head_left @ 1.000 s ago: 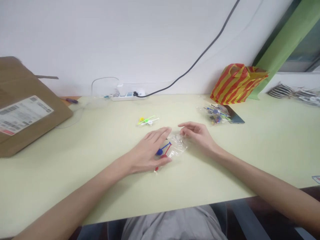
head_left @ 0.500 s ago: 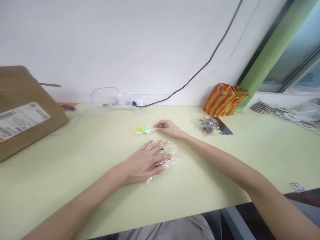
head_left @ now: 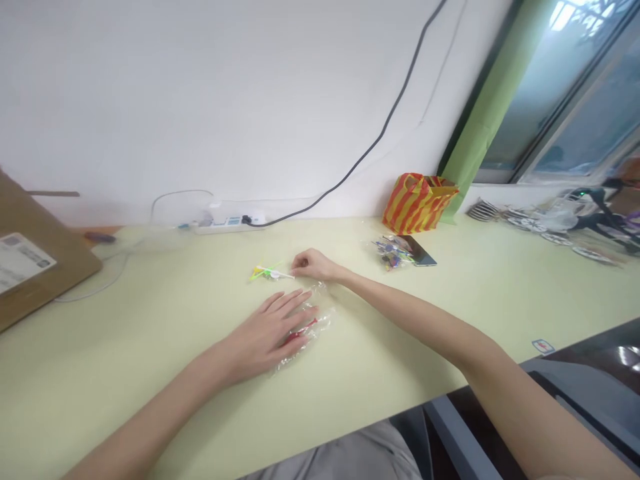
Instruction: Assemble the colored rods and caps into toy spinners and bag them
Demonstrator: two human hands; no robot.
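Observation:
My left hand (head_left: 267, 333) lies flat with fingers spread over a clear plastic bag (head_left: 324, 319), pressing it on the table. A red plastic piece (head_left: 306, 329) shows between its fingers; the rest of the bag's contents are hidden. Just beyond, my right hand (head_left: 314, 265) has its fingers curled together, their tips at the right end of a thin white plastic stick (head_left: 284, 275). That stick lies against a small group of plastic pieces, one yellow (head_left: 257, 272) and one bright green (head_left: 267, 272). How firmly the fingertips grip it is too small to see.
A clear bag of mixed small parts (head_left: 393, 252) lies beside a dark phone (head_left: 420, 251) on the right. Behind stands a red-and-yellow striped bag (head_left: 419, 203). A power strip (head_left: 230, 221) lies along the wall, its black cable rising. A cardboard box (head_left: 45, 267) occupies the left.
The view has turned to the right, so everything sits further left. My right hand stays at the small plastic pieces, and the white stick shows more plainly. My left hand remains flat on the bag.

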